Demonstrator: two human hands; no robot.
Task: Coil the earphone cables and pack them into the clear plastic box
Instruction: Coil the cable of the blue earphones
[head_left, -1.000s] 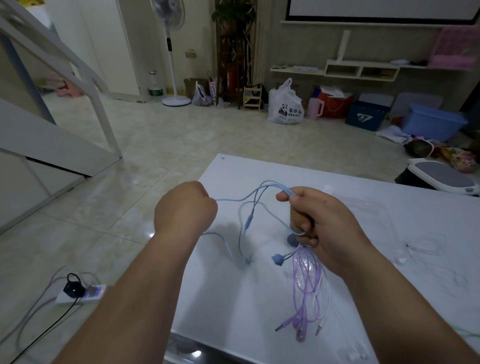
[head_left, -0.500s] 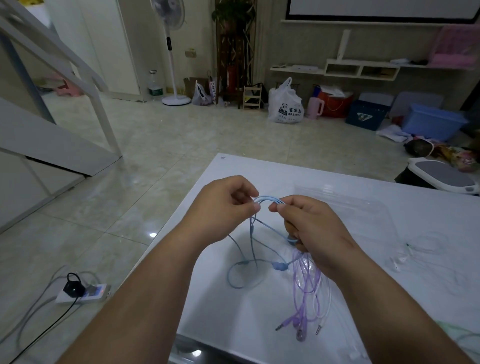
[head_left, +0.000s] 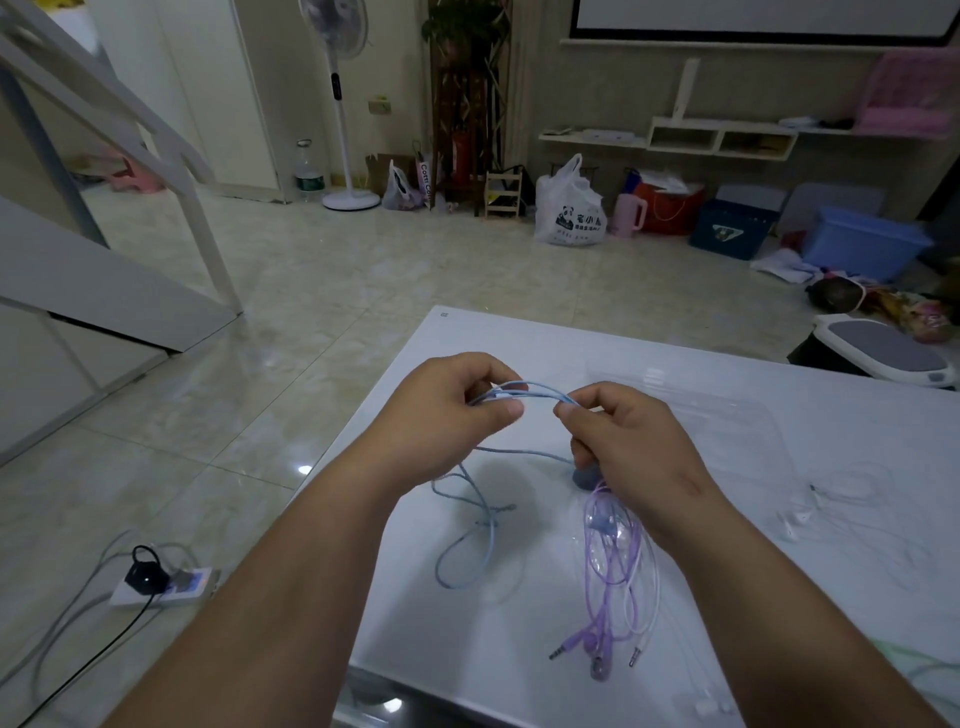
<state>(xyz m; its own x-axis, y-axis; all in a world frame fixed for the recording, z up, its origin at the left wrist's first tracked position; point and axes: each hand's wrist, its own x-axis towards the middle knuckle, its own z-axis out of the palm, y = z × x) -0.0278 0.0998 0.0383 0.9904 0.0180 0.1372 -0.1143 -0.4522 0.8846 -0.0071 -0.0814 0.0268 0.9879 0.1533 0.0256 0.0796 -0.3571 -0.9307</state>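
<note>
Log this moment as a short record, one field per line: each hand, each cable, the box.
left hand: pinches the blue cable
right hand: pinches the same cable; purple cables hang beneath it
blue cable: short span between hands, rest loops down over the white table
clear plastic box: on the table beyond the right hand
white earphones: loose on the table, right side

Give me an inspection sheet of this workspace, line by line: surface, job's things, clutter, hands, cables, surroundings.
Surface: white table, glossy.
Job's things: blue earphone cable stretched between the hands; purple earphone cable hanging under the right hand; clear plastic box behind.
Clutter: white plastic bag and blue bin on the floor by the far wall.
Hands: left hand and right hand each pinch the blue earphone cable.
Cables: power strip with a black plug, on the floor at left.
Surroundings: tiled floor, pedestal fan.
</note>
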